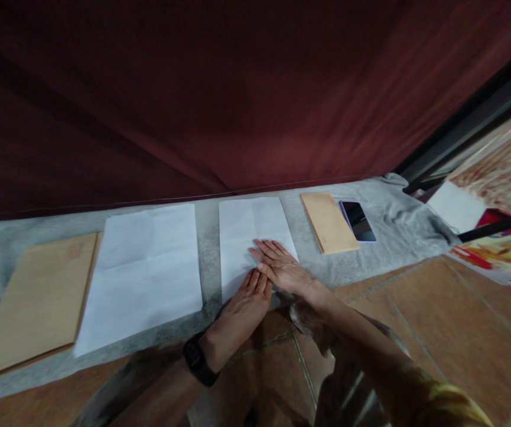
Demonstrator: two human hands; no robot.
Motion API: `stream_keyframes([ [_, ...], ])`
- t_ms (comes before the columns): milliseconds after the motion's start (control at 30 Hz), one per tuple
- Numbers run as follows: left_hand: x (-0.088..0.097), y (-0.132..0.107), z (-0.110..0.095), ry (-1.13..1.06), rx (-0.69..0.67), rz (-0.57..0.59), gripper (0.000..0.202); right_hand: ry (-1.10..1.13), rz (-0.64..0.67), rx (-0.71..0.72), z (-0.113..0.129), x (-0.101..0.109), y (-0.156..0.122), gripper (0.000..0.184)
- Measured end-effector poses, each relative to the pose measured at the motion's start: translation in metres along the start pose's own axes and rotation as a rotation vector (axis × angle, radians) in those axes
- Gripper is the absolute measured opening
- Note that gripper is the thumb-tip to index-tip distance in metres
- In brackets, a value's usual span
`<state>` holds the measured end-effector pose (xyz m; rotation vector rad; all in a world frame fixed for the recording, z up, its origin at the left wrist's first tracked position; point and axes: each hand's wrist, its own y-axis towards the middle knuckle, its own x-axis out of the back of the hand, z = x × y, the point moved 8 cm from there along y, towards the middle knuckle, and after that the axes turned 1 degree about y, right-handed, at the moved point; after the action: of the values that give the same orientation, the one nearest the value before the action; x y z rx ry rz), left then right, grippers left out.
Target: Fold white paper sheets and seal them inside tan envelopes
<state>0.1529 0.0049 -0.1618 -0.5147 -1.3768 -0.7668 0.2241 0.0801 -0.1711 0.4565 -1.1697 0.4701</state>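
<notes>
While two hands (250, 296) (282, 270) on one white paper (240, 228), one phone (358, 222) apart.

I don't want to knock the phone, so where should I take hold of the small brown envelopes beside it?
Probably by the long left edge of the small brown envelopes, coming from the left: they lie flat, and a strip of grey cloth separates that edge from the folded white sheet. The phone lies close along the right edge, leaving fingers little room.
</notes>
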Motion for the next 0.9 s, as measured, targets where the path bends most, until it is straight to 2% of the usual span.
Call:
stream_keyframes([
  [267,-0.001,-0.01,0.006,-0.028,0.154,-0.007,0.055,-0.095,-0.075,-0.047,-0.002,0.0,-0.002,0.054],
  [500,-0.001,-0.015,0.026,-0.15,0.307,-0.072,0.062,-0.126,-0.091,-0.125,-0.01,0.006,-0.009,0.054],
  [900,0.001,-0.016,0.033,-0.178,0.312,-0.046,0.057,-0.142,-0.123,-0.213,-0.033,0.015,-0.026,0.056],
])
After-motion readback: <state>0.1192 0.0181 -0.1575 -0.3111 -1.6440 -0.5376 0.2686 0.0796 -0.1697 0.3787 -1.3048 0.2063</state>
